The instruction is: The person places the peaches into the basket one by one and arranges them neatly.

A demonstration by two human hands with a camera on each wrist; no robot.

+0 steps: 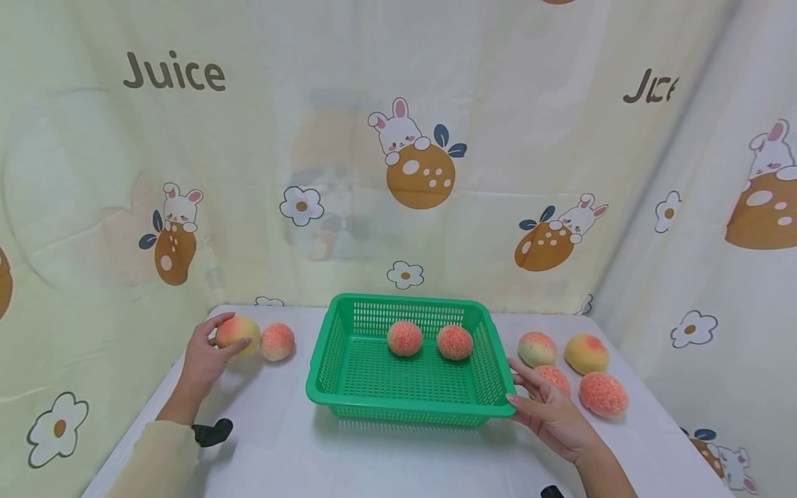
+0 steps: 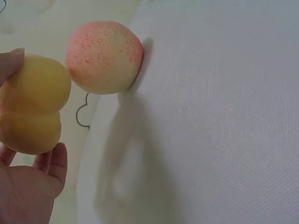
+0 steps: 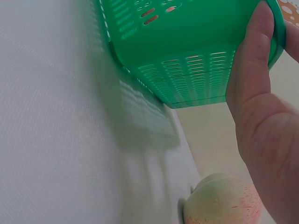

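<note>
Left hand's grip (image 1: pixel 208 349) on yellow-pink peach (image 1: pixel 239 334); right hand's grip (image 1: pixel 557 418) on rim of green plastic basket (image 1: pixel 411 403).
Left: thumb and fingers clamped round the peach from opposing sides, likely so the round body won't slip; peach looks raised off the table (image 1: pixel 268 443), just beside a speckled peach (image 1: pixel 277 342). Left forearm angles in from near left. Middle: basket holds two speckled pink peaches (image 1: pixel 405 338), walls presumably stopping rolling. Right: fingers and thumb pinch the basket's right rim, probably steadying it; right forearm angles in from near right. Four loose peaches (image 1: pixel 604 394) cluster right of the basket, one partly behind the hand.
</note>
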